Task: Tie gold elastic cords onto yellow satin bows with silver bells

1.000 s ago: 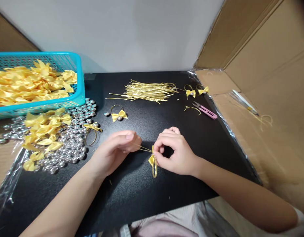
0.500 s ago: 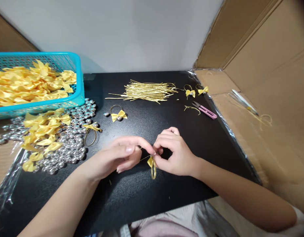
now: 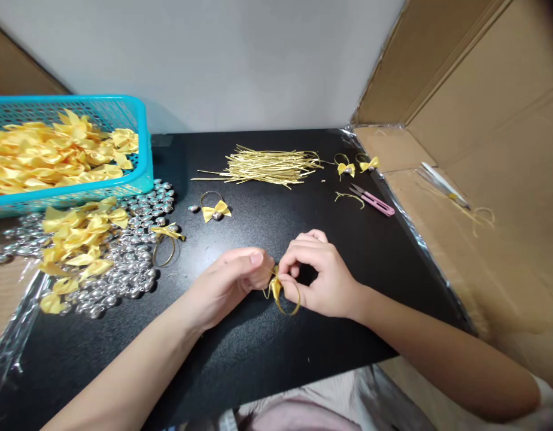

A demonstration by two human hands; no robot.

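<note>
Pinched between the thumb and fingers of my right hand (image 3: 319, 274) is a yellow ribbon bow (image 3: 275, 288) with a gold loop (image 3: 289, 310) hanging below it. My left hand (image 3: 238, 275) is curled closed right beside the bow, its fingertips on a thin gold cord (image 3: 266, 293) that runs from the bow. The fingers hide most of the cord and the middle of the bow. Beyond the hands, a finished-looking bow on a ring (image 3: 216, 211) lies on the black table (image 3: 240, 371). Another ringed bow (image 3: 165, 242) rests left of my left hand.
A blue basket (image 3: 146, 143) of yellow bows stands at the left. In front of it are silver beads (image 3: 133, 263) and loose bows (image 3: 85, 233). Gold cords (image 3: 270, 166) lie at the back. Pink thread snips (image 3: 375, 202) and two ringed bows (image 3: 347, 169) are at the right.
My left hand has closed and moved right, up against the bow. The bow and its loop have turned, so the loop now shows wider.
</note>
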